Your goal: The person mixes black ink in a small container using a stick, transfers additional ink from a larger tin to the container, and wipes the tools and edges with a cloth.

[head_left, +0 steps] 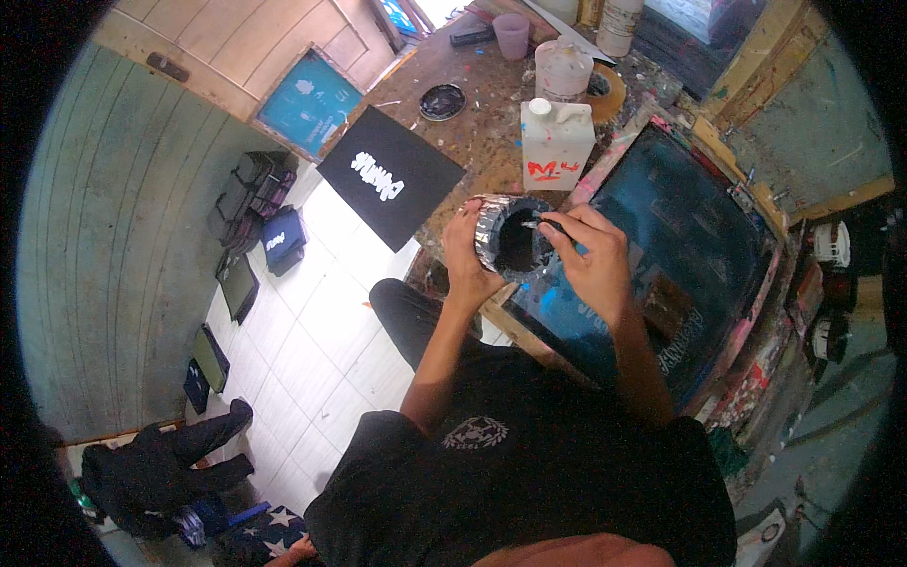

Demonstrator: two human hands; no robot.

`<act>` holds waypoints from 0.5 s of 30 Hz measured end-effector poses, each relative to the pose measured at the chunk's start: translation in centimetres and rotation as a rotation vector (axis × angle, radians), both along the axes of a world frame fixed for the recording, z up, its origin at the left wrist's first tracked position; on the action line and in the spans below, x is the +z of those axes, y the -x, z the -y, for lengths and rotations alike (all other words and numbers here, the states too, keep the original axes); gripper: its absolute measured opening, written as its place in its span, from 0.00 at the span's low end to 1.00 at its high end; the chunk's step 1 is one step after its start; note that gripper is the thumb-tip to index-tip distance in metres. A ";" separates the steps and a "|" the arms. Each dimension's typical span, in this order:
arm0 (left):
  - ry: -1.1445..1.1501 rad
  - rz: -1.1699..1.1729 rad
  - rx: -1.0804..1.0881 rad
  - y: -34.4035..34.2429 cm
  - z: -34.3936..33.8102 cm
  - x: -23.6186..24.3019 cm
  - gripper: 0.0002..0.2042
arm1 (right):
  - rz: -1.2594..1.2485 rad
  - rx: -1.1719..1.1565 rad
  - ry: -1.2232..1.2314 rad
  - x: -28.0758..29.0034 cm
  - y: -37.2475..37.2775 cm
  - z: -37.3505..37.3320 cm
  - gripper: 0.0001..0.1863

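My left hand (463, 248) wraps around a tilted paint can (487, 225) with a silver, ribbed-looking side and a dark inside. Its open mouth faces right, toward my other hand. Between thumb and fingers, my right hand (595, 253) pinches a thin tool (535, 224) with a light tip at the can's mouth; the exact kind is unclear. Beneath my right hand lies a framed printing screen (699, 203) with blue-black mesh. A brown block (668, 307) rests on it. Left of the can is a black sheet (416, 180) with white lettering.
On the stained worktable (416, 90) are a white jug (557, 151), a cloudy plastic container (563, 71), a tape roll (605, 87), a pink cup (512, 36) and a round dark lid (442, 101). A blue screen (310, 102) leans at left. Folded dark items (283, 238) lie along the wall; another person (161, 472) is lower left.
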State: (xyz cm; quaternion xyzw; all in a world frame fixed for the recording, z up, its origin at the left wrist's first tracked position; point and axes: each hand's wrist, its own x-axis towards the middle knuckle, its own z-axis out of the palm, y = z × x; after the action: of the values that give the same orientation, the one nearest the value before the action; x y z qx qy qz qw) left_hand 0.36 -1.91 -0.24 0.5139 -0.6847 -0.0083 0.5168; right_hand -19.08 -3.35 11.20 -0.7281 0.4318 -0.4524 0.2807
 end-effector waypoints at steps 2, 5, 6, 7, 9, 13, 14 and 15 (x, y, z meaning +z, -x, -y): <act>0.016 -0.008 -0.012 0.0 0.1 -0.2 0.50 | -0.062 -0.029 0.038 -0.2 0.2 -0.1 0.08; 0.016 0.019 0.009 -0.2 0.1 -0.4 0.51 | -0.141 0.055 -0.005 -0.8 0.1 -0.3 0.09; 0.018 0.015 0.012 -0.2 0.1 -0.5 0.52 | -0.083 0.072 -0.077 -0.8 0.1 -0.3 0.09; 0.020 0.012 0.011 -0.1 0.2 -0.4 0.52 | -0.025 0.086 -0.149 -0.8 0.1 -0.3 0.09; 0.033 0.003 0.006 0.0 0.2 -0.2 0.51 | 0.014 0.022 -0.105 -0.6 0.2 0.0 0.09; 0.038 0.009 -0.010 -0.1 0.2 -0.2 0.50 | -0.077 -0.056 -0.012 -0.3 0.2 -0.3 0.09; 0.037 0.013 -0.012 -0.2 0.1 -0.3 0.50 | -0.074 -0.058 -0.013 -0.3 0.1 -0.4 0.09; 0.032 0.026 0.002 -0.3 0.0 -0.4 0.51 | -0.099 0.003 -0.051 -0.3 0.0 -0.6 0.09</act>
State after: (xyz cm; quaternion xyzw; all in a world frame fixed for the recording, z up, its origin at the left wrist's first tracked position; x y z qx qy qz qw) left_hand 0.69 -1.87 -0.62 0.5062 -0.6908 0.0099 0.5161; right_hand -19.09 -2.79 10.87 -0.7428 0.4554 -0.4044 0.2781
